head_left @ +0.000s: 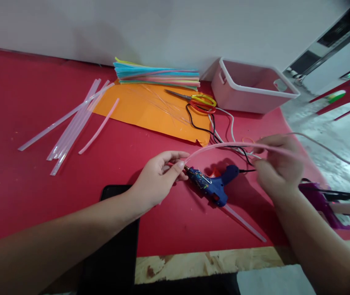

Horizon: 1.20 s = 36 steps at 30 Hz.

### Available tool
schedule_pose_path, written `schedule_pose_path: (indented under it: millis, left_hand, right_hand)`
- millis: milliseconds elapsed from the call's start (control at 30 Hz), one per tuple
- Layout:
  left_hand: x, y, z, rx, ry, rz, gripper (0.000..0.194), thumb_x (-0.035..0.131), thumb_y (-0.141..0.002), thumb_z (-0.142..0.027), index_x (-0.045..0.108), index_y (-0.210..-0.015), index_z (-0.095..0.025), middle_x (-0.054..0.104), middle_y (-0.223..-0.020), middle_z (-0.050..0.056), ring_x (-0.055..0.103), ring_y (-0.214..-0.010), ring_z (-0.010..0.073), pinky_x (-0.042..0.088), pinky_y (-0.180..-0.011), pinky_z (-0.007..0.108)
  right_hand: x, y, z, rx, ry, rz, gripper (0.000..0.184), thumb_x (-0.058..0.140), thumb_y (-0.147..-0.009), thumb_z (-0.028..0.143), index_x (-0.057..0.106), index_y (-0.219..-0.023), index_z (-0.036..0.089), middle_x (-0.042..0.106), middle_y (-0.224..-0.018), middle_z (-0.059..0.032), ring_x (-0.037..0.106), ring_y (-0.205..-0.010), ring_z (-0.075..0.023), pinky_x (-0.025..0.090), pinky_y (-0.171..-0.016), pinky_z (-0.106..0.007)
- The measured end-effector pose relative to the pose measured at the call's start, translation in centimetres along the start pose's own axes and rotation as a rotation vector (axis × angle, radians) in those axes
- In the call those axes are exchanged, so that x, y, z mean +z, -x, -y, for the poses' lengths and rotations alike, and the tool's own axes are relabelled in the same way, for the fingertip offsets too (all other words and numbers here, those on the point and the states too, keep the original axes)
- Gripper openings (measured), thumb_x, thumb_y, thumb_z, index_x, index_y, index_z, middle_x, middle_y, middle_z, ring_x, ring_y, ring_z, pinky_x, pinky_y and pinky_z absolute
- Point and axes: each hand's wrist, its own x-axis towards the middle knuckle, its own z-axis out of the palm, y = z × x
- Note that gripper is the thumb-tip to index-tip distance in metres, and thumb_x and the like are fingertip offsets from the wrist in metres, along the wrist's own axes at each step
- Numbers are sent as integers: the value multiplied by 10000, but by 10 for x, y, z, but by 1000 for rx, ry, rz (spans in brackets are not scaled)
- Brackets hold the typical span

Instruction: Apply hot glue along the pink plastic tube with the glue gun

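From here I see my bare left forearm [79, 229] slanting in from lower left, the bare left grip [162, 174] pinched, thumb [177, 167] towards fingers [173, 155]. My bare right forearm [319, 241] slants oppositely; the blurred bare right grip [281, 170] curls inward.

The strip [233, 144] was pink, while the glue gun [218, 189] was dark blue, its barrel [200, 178] flecked with mixed colours and its trigger [214, 173] orange-red. The tabletop [24, 184] was red, the sheet [144, 110] orange, the basket [248, 99] pink with a white rim [261, 91]; the scissors [189, 98] had yellow and red handles.
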Motion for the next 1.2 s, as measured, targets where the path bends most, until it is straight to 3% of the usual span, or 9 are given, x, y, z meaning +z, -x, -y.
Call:
schedule_pose_path:
  millis: [67,167,267,433,633,767,867,933,1200]
  left_hand:
    - [0,0,0,-7,7,2,155,663,-1015,-221,669,-1157,-160,668,-795,-21,694,-725,121,528,-665,234]
    - [0,-1,0,18,70,25,102,613,-1028,-200,654,-1117,-169,550,-678,-71,580,-574,89,450,-572,210]
    - [1,0,0,21,84,69,66,610,-1017,-194,635,-1074,-174,517,-654,-83,490,-504,63,398,-523,189]
    - [1,5,2,-19,-112,241,188,624,-1022,-330,612,-1168,-210,548,-634,-77,514,-452,98,374,-378,167]
    - [3,10,-3,-105,-180,372,217,603,-1005,-352,592,-1187,-235,525,-633,-78,614,-478,152,381,-275,159]
    - [4,11,-4,-162,-188,391,215,623,-978,-338,606,-1167,-236,548,-624,-77,636,-470,153,409,-326,170]
    - [5,12,-3,-2,-186,350,140,639,-934,-234,637,-1071,-206,619,-716,-44,660,-585,117,549,-538,207]
    - [6,13,-2,157,-232,296,114,652,-906,-192,656,-1020,-186,667,-825,-8,669,-684,113,563,-624,217]
    - [4,17,5,608,-534,171,54,705,-927,-188,739,-915,-148,669,-841,26,650,-714,112,525,-627,206]
  right_hand:
    - [6,-4,22,-110,-48,106,283,602,-821,71,689,-1015,257,737,-914,-62,699,-852,-263,559,-789,-453]
    - [16,-11,50,-262,-140,180,313,584,-824,30,689,-1039,232,756,-911,-47,716,-876,-240,581,-836,-433]
    - [20,-14,62,-223,-92,189,237,645,-905,72,710,-1068,230,781,-901,-46,731,-841,-225,580,-821,-409]
    - [19,-11,66,-67,-114,155,166,651,-1006,160,766,-1079,255,844,-925,-36,794,-812,-216,624,-779,-375]
    - [22,-1,68,157,-351,59,147,673,-1044,276,812,-999,289,868,-957,-41,817,-756,-213,656,-644,-333]
    - [27,4,64,255,-573,-14,88,743,-1003,310,817,-1052,308,814,-812,-22,753,-639,-205,642,-570,-356]
    - [27,3,65,269,-666,-10,35,789,-971,295,810,-993,277,797,-797,-23,753,-677,-202,638,-569,-347]
    - [25,2,68,241,-690,23,25,808,-955,272,816,-978,263,805,-804,-28,761,-709,-200,650,-606,-345]
    - [20,-1,78,141,-611,126,112,811,-941,189,841,-1009,272,841,-850,-32,792,-802,-204,665,-715,-354]
